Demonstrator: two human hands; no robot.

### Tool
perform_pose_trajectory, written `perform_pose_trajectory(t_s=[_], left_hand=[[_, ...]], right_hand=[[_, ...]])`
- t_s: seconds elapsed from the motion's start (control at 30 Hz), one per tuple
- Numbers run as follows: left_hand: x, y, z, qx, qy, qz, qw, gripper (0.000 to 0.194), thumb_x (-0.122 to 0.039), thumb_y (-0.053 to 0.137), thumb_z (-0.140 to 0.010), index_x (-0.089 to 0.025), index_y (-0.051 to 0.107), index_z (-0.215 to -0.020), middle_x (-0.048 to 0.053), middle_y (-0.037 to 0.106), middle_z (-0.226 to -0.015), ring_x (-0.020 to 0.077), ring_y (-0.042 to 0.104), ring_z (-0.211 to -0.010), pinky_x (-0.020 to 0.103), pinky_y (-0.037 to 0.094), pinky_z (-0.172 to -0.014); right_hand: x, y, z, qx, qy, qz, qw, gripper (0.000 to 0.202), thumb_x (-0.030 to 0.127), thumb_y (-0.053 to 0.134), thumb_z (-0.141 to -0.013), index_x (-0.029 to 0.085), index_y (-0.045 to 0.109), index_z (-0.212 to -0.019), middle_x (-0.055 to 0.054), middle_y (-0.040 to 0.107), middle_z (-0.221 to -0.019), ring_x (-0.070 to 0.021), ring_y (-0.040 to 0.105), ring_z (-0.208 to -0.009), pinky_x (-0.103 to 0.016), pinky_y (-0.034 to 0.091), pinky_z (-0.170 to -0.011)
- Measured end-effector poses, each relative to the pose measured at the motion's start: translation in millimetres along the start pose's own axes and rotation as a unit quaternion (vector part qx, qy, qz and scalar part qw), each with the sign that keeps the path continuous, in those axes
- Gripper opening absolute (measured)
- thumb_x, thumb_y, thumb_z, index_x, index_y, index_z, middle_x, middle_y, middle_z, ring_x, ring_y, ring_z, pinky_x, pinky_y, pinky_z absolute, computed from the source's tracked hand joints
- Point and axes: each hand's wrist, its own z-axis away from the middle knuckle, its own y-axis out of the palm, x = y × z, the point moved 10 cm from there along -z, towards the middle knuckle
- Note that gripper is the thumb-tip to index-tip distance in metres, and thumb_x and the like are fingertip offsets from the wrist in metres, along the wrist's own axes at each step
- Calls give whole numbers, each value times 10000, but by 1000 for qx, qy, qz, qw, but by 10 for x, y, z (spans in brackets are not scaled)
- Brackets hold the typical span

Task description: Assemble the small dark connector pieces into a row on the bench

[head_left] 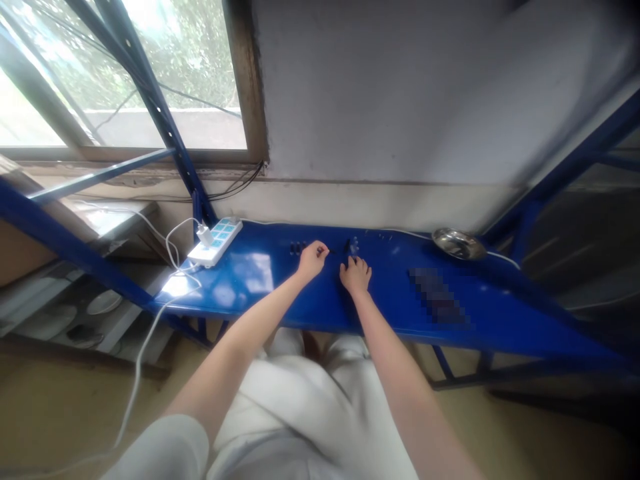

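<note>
My left hand (313, 261) is closed in a pinch above the blue tabletop (280, 283), with a small dark piece (321, 251) at its fingertips. What kind of piece it is, I cannot make out. Just left of that hand lie several small dark pieces (298, 247) in a short row. My right hand (357, 274) rests palm down on the table, its fingers spread. Beyond its fingertips are a cluster of small clear pieces (355, 245) and a slim black piece (347, 246).
A white power strip (216, 243) with a plug and cable sits at the table's left end. Toward the back right is a shiny metal bowl (459, 244). A pixelated dark patch (437, 297) covers something on the right. Blue metal posts (170, 127) flank the table.
</note>
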Motion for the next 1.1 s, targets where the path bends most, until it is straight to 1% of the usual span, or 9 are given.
perform_pose_trajectory(t_s=[0.13,0.2,0.37,0.5,0.7,0.9,1.0,1.1], left_hand=[[-59,-25,-9,7,-1,-13,1000,59,-170,515,-781,-164,573,-779,12,604,-753,104,555,-668,245,457,-696],[-82,-35,-13,7,-5,-19,1000,65,-173,513,-784,-166,577,-783,10,608,-760,102,555,-666,241,459,-692],[-104,-71,-36,-4,-11,-21,1000,68,-159,509,-785,-166,576,-778,10,615,-771,97,557,-670,234,457,-689],[-93,-98,-50,-13,-6,-26,1000,60,-156,518,-778,-166,577,-777,11,616,-762,103,559,-681,244,458,-702],[-95,-129,-62,-22,12,-31,999,62,-160,516,-779,-162,577,-786,15,612,-769,101,556,-682,243,455,-701],[-85,-177,-99,-33,10,-33,999,80,-186,496,-801,-169,572,-819,17,610,-772,110,564,-707,250,458,-715],[-109,-218,-121,-49,22,-33,998,99,-173,476,-813,-170,570,-846,26,617,-826,111,568,-735,254,460,-739],[-132,-223,-134,-49,31,-41,997,137,-159,468,-818,-172,580,-896,46,624,-917,120,576,-789,264,461,-775]], right_hand=[[43,-86,35,-75,-49,-59,994,429,293,364,-847,124,521,-1208,-181,455,-1289,-306,333,-1242,-562,194,-1010],[96,-138,79,-103,-81,-72,989,404,275,363,-849,127,538,-1182,-182,476,-1270,-304,362,-1225,-563,233,-992],[334,-199,213,-110,-187,-56,975,402,241,312,-880,108,530,-1190,-174,490,-1273,-258,451,-1168,-493,317,-979],[478,-245,308,-111,-250,-68,959,420,253,279,-900,97,544,-1186,-168,507,-1262,-253,465,-1167,-472,351,-975],[538,-304,355,-111,-274,-104,950,442,273,268,-909,65,560,-1168,-181,524,-1233,-246,489,-1149,-431,405,-963],[533,-342,367,-108,-275,-157,943,422,277,275,-911,117,560,-1178,-157,520,-1244,-226,504,-1140,-412,445,-936],[544,-368,388,-105,-279,-175,938,420,284,281,-912,124,562,-1180,-148,513,-1256,-218,501,-1148,-395,447,-941],[551,-381,399,-100,-280,-182,937,414,287,287,-910,143,564,-1182,-131,507,-1270,-214,495,-1157,-397,441,-951]])
